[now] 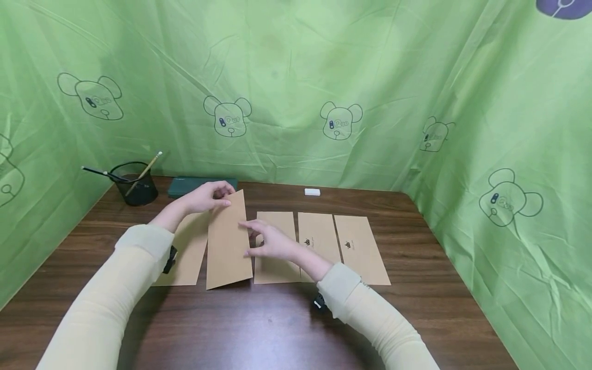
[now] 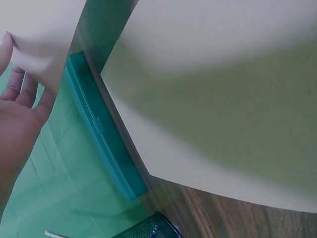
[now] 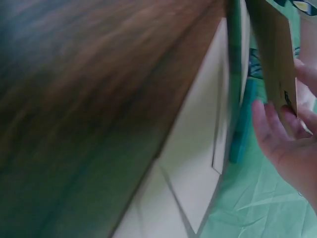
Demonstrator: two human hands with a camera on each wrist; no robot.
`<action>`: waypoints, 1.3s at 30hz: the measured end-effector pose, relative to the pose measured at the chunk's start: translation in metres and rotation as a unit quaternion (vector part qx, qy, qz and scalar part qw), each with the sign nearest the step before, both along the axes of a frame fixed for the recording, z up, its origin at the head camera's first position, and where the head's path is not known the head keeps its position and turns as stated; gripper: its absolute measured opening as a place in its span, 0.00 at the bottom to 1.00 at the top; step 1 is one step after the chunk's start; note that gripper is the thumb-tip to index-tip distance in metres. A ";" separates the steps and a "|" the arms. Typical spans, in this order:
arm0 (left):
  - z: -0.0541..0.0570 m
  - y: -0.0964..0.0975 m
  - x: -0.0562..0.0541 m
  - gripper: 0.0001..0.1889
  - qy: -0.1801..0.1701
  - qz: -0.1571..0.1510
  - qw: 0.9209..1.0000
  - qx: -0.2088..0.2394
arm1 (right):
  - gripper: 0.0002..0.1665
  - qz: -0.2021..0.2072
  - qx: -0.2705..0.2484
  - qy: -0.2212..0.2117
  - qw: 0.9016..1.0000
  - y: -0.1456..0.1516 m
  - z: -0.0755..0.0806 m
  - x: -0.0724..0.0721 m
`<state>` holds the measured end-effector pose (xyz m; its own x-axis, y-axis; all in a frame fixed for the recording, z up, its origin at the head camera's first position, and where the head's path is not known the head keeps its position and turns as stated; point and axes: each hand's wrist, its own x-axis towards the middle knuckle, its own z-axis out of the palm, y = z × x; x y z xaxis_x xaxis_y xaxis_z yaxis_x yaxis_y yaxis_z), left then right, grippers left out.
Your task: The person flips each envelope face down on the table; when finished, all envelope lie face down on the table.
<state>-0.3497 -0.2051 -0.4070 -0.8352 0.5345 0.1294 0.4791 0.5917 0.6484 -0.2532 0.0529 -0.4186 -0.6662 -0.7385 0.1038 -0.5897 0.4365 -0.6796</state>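
A flat brown kraft-paper piece [image 1: 226,246] is tilted up from the table, its plain face towards me. My left hand [image 1: 210,198] pinches its top left corner, thumb in front and fingers behind. At its right edge my right hand [image 1: 275,242] holds it between thumb and fingers; the right wrist view shows the fingers [image 3: 270,121] around the edge, near a small dark print. Another such piece [image 1: 185,257] lies left of it, partly under my left forearm. Three more [image 1: 363,257] lie in a row to the right, with crown prints; my right arm covers part of them.
A black mesh pen cup [image 1: 141,190] with a few pencils stands at the back left. Beside it lies a dark green flat case [image 1: 194,183]. A white eraser-like block [image 1: 312,192] sits near the back edge. Green curtains [image 1: 287,67] surround the wooden table [image 1: 240,329].
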 end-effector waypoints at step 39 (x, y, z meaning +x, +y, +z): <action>-0.048 0.008 -0.006 0.18 0.036 -0.014 0.997 -0.068 | 0.47 0.013 0.260 0.191 0.946 -0.006 -0.024 0.002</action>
